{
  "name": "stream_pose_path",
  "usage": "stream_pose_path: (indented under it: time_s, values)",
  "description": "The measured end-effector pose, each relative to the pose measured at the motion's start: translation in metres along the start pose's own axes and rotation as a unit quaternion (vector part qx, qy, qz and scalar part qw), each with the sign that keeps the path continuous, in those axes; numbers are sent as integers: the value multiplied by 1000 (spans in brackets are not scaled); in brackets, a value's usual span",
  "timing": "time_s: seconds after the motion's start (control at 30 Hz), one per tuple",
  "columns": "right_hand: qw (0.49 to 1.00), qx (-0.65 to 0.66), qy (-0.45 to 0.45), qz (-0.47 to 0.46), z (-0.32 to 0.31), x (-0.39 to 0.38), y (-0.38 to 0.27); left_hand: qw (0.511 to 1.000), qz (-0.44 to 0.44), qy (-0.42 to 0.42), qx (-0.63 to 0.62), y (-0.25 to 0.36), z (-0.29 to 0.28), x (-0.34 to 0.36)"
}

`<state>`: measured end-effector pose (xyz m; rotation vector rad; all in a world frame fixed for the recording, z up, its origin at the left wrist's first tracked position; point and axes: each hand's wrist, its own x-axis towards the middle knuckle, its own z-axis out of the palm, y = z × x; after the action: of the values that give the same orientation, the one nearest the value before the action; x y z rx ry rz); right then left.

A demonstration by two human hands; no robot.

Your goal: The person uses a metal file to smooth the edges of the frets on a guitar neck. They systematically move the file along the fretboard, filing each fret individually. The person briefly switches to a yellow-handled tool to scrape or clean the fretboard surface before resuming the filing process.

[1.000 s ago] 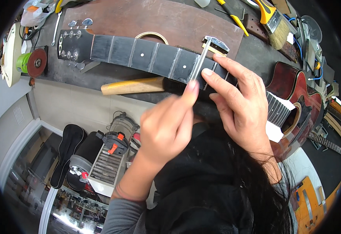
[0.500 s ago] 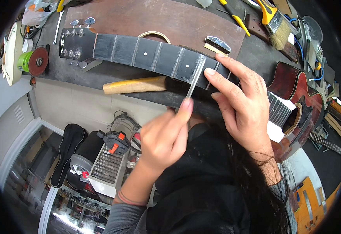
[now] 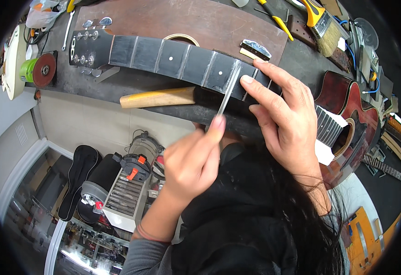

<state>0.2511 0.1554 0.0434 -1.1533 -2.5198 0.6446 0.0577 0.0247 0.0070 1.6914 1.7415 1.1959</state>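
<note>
My left hand [image 3: 191, 162] is closed round the lower end of a thin metal file [image 3: 226, 98], its fingers blurred. The file lies crosswise on the dark fretboard [image 3: 193, 64] of a guitar neck, along a whitish fret line. Beside it, my right hand [image 3: 287, 110] has its fingers spread, the index and middle fingertips touching the board's right part and the thumb below its near edge. Pale, scuffed bands cross the board between dot inlays. At the left end is the black headstock [image 3: 88, 48] with silver tuners.
A brown board [image 3: 141, 20] lies behind the neck, with a small metal block [image 3: 254, 49] on it. A wooden handle [image 3: 157, 97] sits at the bench's near edge. At right are a brush [image 3: 322, 30] and a red guitar [image 3: 363, 105]. A sanding disc [image 3: 44, 69] stands at left.
The view has shifted very slightly. My left hand and the file are nearly where they were, blurred in both frames; the right hand keeps its place on the fretboard.
</note>
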Motion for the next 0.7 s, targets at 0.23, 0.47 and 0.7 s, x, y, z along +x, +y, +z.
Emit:
stream_pose_path:
  time_s: [0.23,0.47,0.7]
  values:
    - [1000,-9,-2,-8,-4,0,1,1000,18,13,-6,-2,-5,-29]
    - [997,-58,-44,14,-4,0,-22,992,-77,82,-63,-1,-24,-59]
    - [998,-12,-58,-29,-18,-21,-34,929,-212,146,-267,1,-30,-40]
